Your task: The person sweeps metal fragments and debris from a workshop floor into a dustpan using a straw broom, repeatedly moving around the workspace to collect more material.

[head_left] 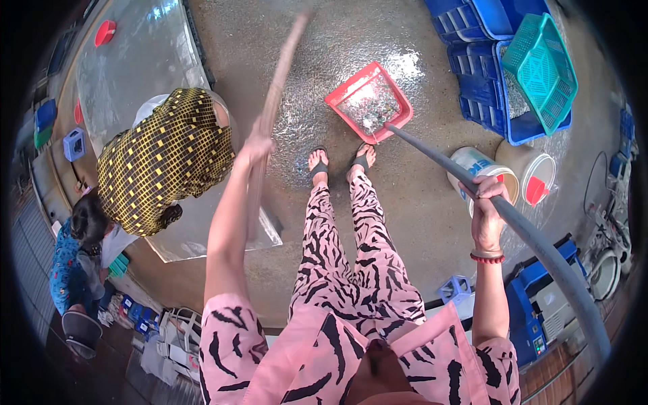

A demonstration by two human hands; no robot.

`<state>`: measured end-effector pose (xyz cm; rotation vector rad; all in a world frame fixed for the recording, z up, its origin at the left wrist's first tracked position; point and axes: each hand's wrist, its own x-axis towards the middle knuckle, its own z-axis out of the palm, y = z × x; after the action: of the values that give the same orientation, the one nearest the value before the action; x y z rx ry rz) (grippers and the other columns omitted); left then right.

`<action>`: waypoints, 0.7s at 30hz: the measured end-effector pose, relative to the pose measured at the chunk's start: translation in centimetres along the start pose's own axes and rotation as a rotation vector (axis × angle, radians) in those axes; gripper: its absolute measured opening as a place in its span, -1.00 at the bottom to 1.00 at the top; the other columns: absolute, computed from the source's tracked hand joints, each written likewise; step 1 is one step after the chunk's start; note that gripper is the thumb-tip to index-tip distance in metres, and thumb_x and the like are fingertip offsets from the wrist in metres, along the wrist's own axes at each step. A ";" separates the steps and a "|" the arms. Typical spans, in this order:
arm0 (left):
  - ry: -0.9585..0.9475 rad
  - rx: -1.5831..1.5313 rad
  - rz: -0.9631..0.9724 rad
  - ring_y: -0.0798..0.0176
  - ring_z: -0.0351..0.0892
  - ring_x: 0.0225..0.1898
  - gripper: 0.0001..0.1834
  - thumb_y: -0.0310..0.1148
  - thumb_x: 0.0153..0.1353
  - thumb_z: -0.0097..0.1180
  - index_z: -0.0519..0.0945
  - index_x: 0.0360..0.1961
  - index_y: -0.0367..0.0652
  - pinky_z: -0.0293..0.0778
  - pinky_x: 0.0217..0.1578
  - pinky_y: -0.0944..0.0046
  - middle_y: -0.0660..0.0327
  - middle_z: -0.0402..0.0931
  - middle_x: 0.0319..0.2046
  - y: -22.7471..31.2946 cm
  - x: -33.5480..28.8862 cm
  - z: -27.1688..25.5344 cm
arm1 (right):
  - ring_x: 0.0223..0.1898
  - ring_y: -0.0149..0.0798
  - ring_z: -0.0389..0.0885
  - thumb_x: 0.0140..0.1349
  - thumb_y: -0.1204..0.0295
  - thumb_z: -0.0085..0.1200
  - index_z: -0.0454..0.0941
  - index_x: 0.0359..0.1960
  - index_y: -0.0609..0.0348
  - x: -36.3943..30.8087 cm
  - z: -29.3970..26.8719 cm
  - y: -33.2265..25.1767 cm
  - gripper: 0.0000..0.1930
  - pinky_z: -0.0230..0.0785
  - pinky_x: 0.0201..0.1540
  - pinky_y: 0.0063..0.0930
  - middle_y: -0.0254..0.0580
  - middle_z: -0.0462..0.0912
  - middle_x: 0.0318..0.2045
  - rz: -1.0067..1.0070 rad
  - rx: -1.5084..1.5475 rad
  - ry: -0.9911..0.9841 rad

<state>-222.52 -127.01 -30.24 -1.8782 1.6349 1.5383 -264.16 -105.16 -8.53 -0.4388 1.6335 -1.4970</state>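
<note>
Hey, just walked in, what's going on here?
Someone in pink patterned clothes stands on a wet floor. Their left grip is closed on a blurred brown stick; their right grip is closed on a gray pole reaching down to a red dustpan. The dustpan sits beyond their feet with debris in it. To the left is a co-worker in a checked top. Blue crates and a green basket are at right.

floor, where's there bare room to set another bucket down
Bare wet floor lies beyond the red dustpan, between the grey slab and the blue crates. Another patch lies between the person's right leg and the buckets, partly under the pole in the right hand. It is crowded around the crates, green basket and buckets.
</note>
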 end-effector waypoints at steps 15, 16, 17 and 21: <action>-0.305 0.166 -0.171 0.09 0.51 -0.68 -0.10 -0.54 -0.09 -0.17 -0.18 0.33 0.11 0.47 -0.67 0.17 -0.04 0.52 -0.54 9.4 -10.8 5.4 | -0.31 -0.25 0.43 -0.14 0.79 -0.11 0.33 -0.59 0.22 1.6 -1.6 -3.3 -0.83 0.44 -0.22 -0.37 -0.23 0.39 -0.52 -0.101 -0.174 0.120; -0.237 0.081 -0.189 0.12 0.50 -0.68 -0.12 -0.57 -0.08 -0.20 -0.17 0.32 0.10 0.46 -0.70 0.19 -0.01 0.50 -0.59 10.3 -11.0 3.8 | -0.30 -0.24 0.43 -0.17 0.79 -0.13 0.32 -0.60 0.22 1.4 -2.0 -3.4 -0.82 0.45 -0.22 -0.36 -0.23 0.38 -0.53 -0.089 -0.149 0.142; -0.168 -0.009 -0.206 0.14 0.50 -0.68 -0.14 -0.59 -0.07 -0.23 -0.16 0.32 0.09 0.44 -0.73 0.21 0.02 0.49 -0.63 11.0 -10.8 2.3 | -0.29 -0.23 0.42 -0.19 0.78 -0.14 0.33 -0.60 0.22 1.3 -2.1 -4.1 -0.83 0.45 -0.21 -0.34 -0.24 0.37 -0.54 -0.083 -0.136 0.154; -0.043 -0.161 0.013 0.23 0.33 -0.83 -0.13 -0.61 -0.10 -0.13 -0.10 0.29 0.08 0.32 -0.85 0.26 0.16 0.35 -0.70 13.5 -3.7 -3.4 | -0.32 -0.23 0.45 -0.17 0.76 -0.07 0.36 -0.61 0.22 0.5 -2.7 -5.2 -0.85 0.33 -0.14 -0.37 -0.23 0.41 -0.54 -0.096 -0.046 0.226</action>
<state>-231.15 -132.12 -19.91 -1.9011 1.5504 1.7504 -268.04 -104.95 -4.08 -0.3894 1.8482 -1.6312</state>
